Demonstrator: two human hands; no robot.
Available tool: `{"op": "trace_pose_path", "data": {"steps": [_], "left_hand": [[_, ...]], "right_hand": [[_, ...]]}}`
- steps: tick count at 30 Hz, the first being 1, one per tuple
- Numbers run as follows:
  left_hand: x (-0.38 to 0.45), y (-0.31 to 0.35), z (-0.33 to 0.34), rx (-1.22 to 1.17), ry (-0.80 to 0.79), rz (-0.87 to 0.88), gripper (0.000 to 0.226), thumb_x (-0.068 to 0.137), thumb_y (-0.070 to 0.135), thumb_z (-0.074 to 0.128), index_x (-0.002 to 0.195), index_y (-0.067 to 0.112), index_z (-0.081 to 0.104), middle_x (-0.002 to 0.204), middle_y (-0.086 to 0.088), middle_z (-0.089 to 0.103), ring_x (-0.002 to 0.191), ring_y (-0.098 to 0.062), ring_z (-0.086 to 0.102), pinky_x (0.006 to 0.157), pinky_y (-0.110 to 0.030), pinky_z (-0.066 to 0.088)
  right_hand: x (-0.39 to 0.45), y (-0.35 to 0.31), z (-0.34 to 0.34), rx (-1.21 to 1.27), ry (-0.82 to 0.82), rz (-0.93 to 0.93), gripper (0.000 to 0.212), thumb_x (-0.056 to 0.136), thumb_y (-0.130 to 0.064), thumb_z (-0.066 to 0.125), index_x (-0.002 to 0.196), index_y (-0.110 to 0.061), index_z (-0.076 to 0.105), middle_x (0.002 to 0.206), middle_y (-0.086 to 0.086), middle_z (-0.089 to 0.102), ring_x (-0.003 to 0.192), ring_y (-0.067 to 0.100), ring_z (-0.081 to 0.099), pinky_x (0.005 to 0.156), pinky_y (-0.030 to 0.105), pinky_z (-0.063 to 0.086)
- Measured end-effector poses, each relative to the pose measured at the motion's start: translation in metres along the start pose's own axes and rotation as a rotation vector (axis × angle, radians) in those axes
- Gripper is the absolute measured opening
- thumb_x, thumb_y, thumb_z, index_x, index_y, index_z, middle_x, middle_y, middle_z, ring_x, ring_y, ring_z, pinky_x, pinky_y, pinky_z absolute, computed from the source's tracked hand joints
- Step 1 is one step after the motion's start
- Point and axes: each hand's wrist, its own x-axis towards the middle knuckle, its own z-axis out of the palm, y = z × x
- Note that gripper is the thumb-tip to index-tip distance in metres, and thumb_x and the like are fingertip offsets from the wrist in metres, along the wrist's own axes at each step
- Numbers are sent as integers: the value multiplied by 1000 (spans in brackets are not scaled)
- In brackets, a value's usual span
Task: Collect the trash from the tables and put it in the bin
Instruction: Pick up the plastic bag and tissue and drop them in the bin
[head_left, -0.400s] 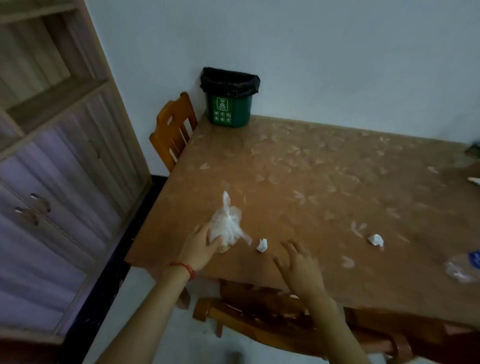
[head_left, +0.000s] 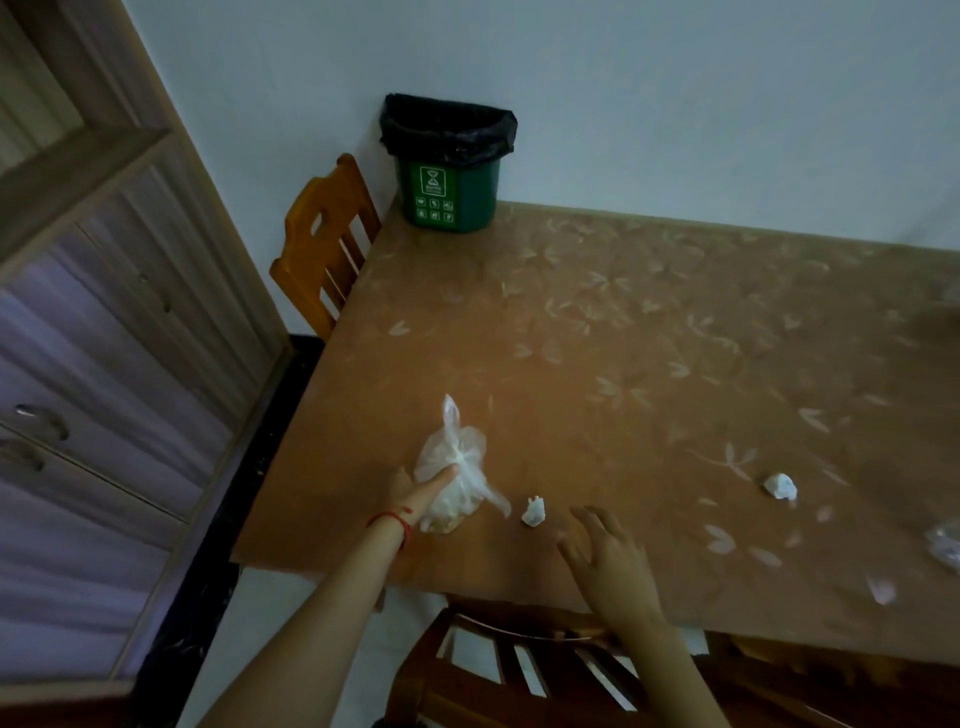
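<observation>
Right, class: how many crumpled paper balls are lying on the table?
2. One paper ball lies near the front edge, between the plastic bag and the right hand; the other paper ball lies further right. More may sit outside the frame.

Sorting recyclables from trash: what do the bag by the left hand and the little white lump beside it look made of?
The bag looks like thin clear plastic film: translucent, crinkled, knotted. The lump looks like crumpled white tissue or paper: matte, creased; too small to tell which.

A knotted clear plastic bag (head_left: 457, 467) is lying near two crumpled white tissues (head_left: 533, 511) (head_left: 780, 486); the black-lined green bin (head_left: 449, 166) is standing in the desk's far corner.
</observation>
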Motion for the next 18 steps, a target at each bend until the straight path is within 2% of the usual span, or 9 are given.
{"op": "trace_pose_path", "data": {"steps": [2,4,7,10,14,18], "left_hand": [[22,1,9,-37,-61,82,48,85,29,60,120,-3,51,127,-24,53,116,-38,49,99,-41,35],[32,3,15,-69,-81,49,49,82,35,64,115,1,54,121,-23,58,110,-37,54,95,-41,40],[46,-2,25,-100,-125,9,42,77,36,68,106,6,60,110,-17,64,99,-32,59,78,-35,46],[54,0,33,-167,-36,128,29,69,25,78,85,8,60,81,-7,64,86,-32,64,63,-27,44],[58,-4,38,-126,33,222,31,67,13,78,89,3,59,79,-6,58,66,-18,54,54,-21,40],[64,-6,40,-133,61,267,36,67,3,76,97,-5,59,81,-8,53,75,-20,49,55,-16,35]], "right_hand": [[4,1,2,35,-2,9,50,91,-53,36,135,-29,39,144,-7,39,126,16,43,102,41,35],[6,3,4,45,-4,18,49,91,-51,38,134,-28,41,143,-6,40,125,16,44,104,40,35],[12,8,10,19,-15,31,48,92,-50,38,135,-27,41,143,-6,41,125,15,44,103,38,36],[13,8,12,54,-36,53,47,93,-47,40,134,-26,43,141,-4,43,125,16,44,101,39,38],[16,9,17,116,-11,50,41,92,-40,47,129,-23,49,135,-2,50,113,18,53,90,32,44],[20,7,22,198,-10,43,38,92,-35,50,127,-20,51,131,-2,53,102,17,59,73,21,39]]}}
